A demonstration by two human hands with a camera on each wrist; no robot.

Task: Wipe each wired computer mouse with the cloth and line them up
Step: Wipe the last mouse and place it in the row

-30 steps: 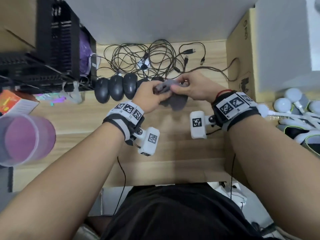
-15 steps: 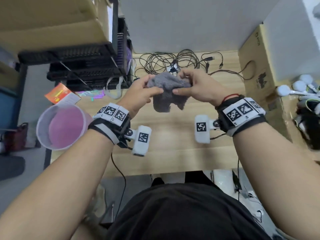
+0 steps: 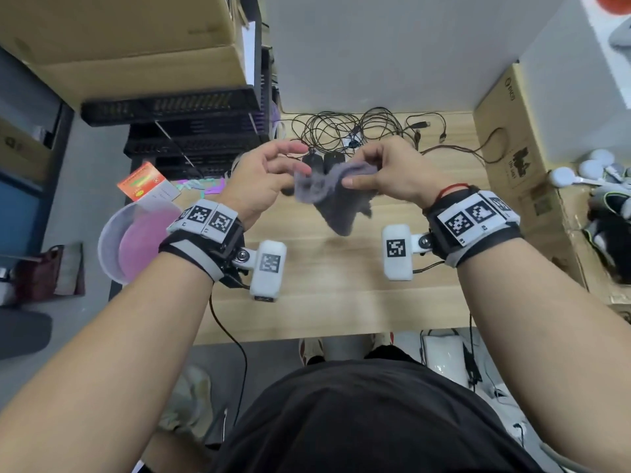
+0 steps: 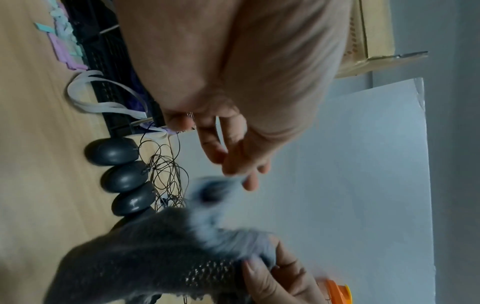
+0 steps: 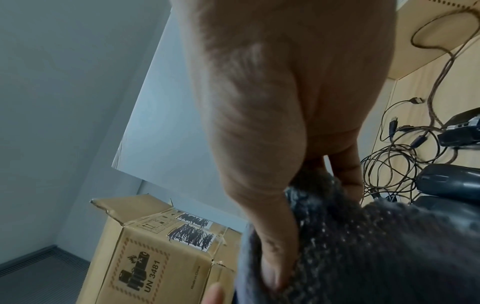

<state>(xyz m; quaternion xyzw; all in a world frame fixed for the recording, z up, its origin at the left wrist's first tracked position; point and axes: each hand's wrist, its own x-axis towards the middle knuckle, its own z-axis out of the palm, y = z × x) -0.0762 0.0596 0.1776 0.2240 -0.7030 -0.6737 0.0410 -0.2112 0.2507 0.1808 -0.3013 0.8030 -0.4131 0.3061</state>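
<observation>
A fluffy grey cloth hangs in the air above the wooden table, held between both hands. My left hand pinches its left corner and my right hand pinches its right edge. Behind the cloth, black wired mice peek out. In the left wrist view three of these mice lie side by side in a row, with a fourth partly hidden by the cloth. Their tangled cables lie toward the wall. In the right wrist view the cloth covers most of the mice.
Black stacked trays and a cardboard box stand at the left. A pink tub sits at the table's left edge. Another cardboard box stands at the right, with white bulbs beyond it.
Both hands lifted the cloth off the row of mice and pulled it apart in the air. The head view tipped back and shifted left.
</observation>
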